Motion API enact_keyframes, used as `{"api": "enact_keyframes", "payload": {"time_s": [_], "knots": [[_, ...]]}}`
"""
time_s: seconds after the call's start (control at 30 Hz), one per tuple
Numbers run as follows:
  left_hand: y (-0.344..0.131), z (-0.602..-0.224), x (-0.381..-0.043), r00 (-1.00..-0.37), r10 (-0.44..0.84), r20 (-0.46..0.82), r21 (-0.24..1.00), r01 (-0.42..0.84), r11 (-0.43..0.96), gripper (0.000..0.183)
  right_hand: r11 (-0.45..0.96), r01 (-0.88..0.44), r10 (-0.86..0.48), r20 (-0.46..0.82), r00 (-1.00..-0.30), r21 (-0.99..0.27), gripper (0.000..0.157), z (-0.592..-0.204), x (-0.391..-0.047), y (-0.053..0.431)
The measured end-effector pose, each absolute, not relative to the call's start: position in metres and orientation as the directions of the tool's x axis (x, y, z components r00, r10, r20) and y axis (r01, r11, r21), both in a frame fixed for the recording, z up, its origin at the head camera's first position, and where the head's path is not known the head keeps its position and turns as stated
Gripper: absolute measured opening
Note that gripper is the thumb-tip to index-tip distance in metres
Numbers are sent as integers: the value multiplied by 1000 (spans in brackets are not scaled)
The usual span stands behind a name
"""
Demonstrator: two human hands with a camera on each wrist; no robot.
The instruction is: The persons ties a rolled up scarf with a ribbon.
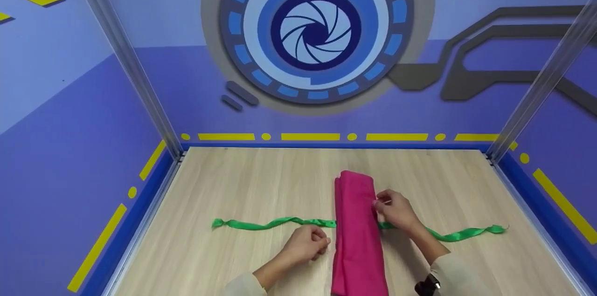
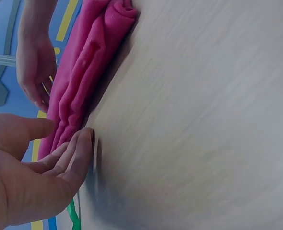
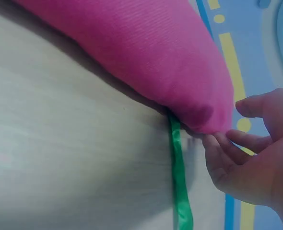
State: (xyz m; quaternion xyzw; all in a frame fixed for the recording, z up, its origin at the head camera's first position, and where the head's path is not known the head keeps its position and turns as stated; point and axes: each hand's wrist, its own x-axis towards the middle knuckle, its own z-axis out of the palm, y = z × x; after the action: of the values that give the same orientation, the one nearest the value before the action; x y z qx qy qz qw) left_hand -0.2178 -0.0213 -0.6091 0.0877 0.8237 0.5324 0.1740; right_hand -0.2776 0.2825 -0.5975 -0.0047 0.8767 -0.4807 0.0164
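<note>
A long folded bundle of pink cloth [image 1: 358, 235] lies lengthwise on the table, its layers showing along the left side. Beneath it runs a green ribbon [image 1: 261, 226], whose two ends stretch out to the left and right; the middle is hidden under the cloth. My left hand [image 1: 305, 244] is beside the cloth's left edge, just in front of the ribbon, fingers loosely bent and holding nothing. At the cloth's right edge, beyond the ribbon, my right hand [image 1: 396, 207] has its fingertips [image 3: 211, 141] right against the cloth's lower side, the thumb apart from them.
The wooden table [image 1: 224, 175] is enclosed by blue printed panels [image 1: 177, 95] at the back and both sides. Metal posts [image 1: 135, 67] stand at the rear corners. A dark wrist device [image 1: 426, 285] sits at the right sleeve.
</note>
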Motion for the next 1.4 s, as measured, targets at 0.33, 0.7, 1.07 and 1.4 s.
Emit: {"api": "enact_keyframes", "payload": {"time_s": [0.33, 0.7, 1.07, 1.4], "knots": [[-41, -599, -228, -930, 276, -244, 938, -153, 311, 15, 575, 18, -41, -51, -998, -818, 16, -585, -257, 302], [-42, -605, -232, -928, 197, -316, 941, -280, 188, 21, 615, 108, 57, -92, -994, -781, 25, -591, -242, 326], [-46, -609, -239, -913, 198, -356, 934, -340, 113, 27, 618, 235, 88, -231, -969, -750, 26, -601, -239, 346], [-49, -620, -254, -917, 196, -346, 936, -324, 136, 32, 599, 257, 118, -234, -965, -759, 31, -616, -243, 346]]}}
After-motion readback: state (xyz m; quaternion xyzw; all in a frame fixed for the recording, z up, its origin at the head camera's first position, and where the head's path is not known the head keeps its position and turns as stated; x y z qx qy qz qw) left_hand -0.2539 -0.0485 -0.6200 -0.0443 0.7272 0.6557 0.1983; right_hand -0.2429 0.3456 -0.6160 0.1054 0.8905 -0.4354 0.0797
